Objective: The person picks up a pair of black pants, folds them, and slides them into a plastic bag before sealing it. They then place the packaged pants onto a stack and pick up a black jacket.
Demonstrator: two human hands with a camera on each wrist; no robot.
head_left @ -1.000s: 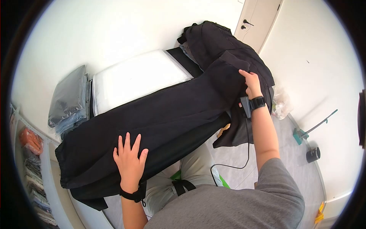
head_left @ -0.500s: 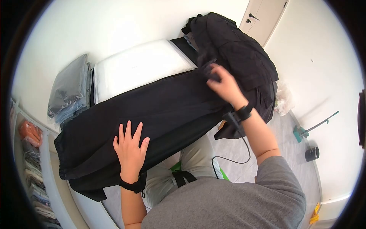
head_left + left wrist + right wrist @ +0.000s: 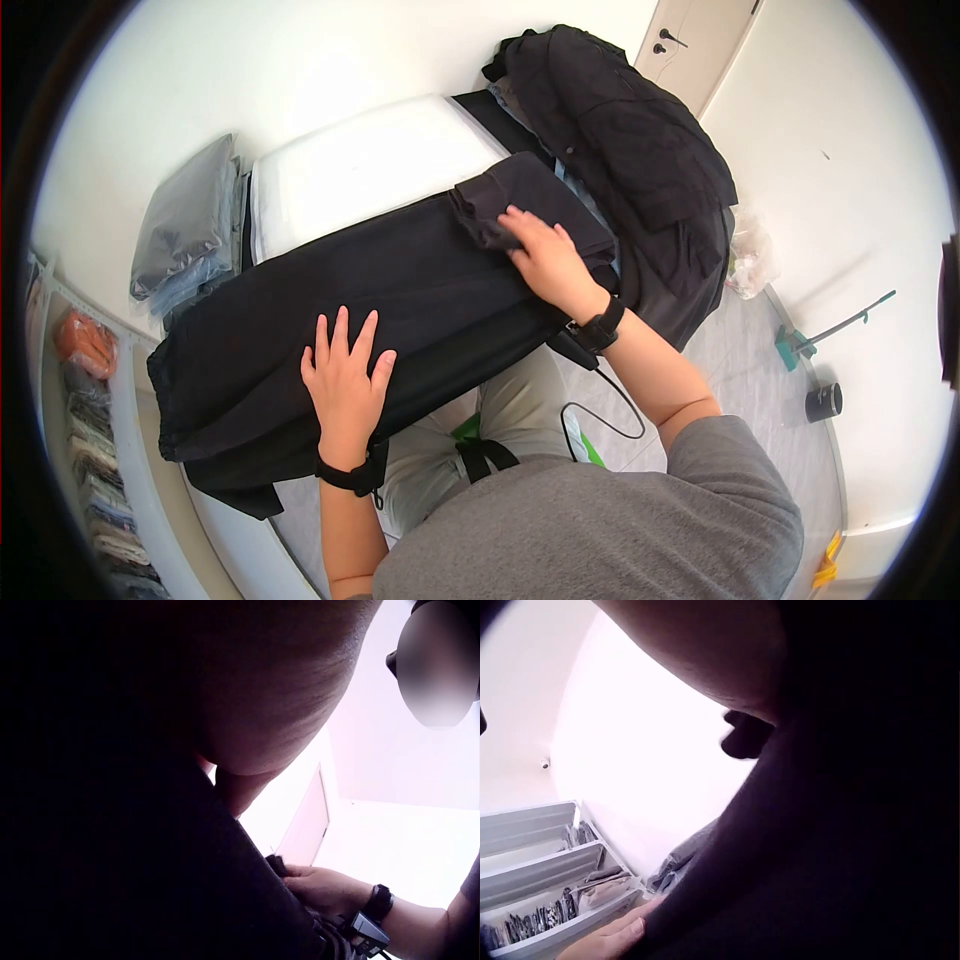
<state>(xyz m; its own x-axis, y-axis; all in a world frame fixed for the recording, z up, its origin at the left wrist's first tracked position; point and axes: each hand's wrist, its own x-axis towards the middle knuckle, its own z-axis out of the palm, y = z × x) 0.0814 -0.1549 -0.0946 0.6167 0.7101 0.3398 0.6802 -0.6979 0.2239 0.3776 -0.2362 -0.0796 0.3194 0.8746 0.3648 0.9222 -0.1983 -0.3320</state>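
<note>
The left hand [image 3: 345, 390], fingers straight and spread, rested on the black garment [image 3: 400, 250] beside the white stack [image 3: 370, 160], apparently to steady it. The right hand [image 3: 558, 268] touched the folded end [image 3: 540, 190]; whether its fingers pinched cloth could not be determined.

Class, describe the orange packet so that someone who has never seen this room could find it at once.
From the long black garment laid out across the middle, look left to the pale shelf unit at the picture's edge. Near the top of its row sits the crumpled orange packet. Its bright colour sets it apart from the greyish packets below it.
</note>
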